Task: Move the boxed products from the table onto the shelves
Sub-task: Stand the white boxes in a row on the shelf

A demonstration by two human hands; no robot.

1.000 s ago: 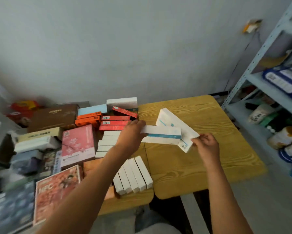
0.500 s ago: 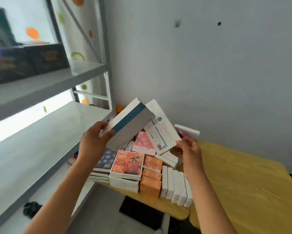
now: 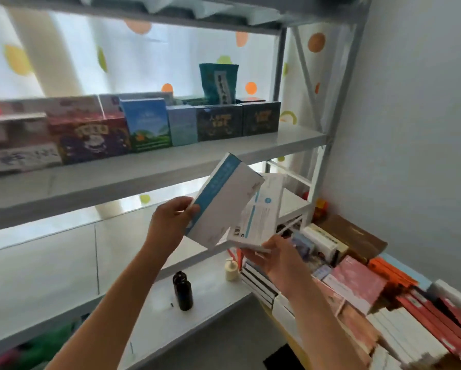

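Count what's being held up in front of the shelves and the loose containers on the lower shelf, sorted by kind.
White boxes with blue stripes, in hand: 2, one in the left hand at, one in the right hand at
Dark bottles: 2
Cream pump bottle: 1
Total: 5

Both hands (image 3: 170, 222) raised, fingers curled

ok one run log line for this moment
left hand holds blue-edged box | right hand holds white box | facing shelf
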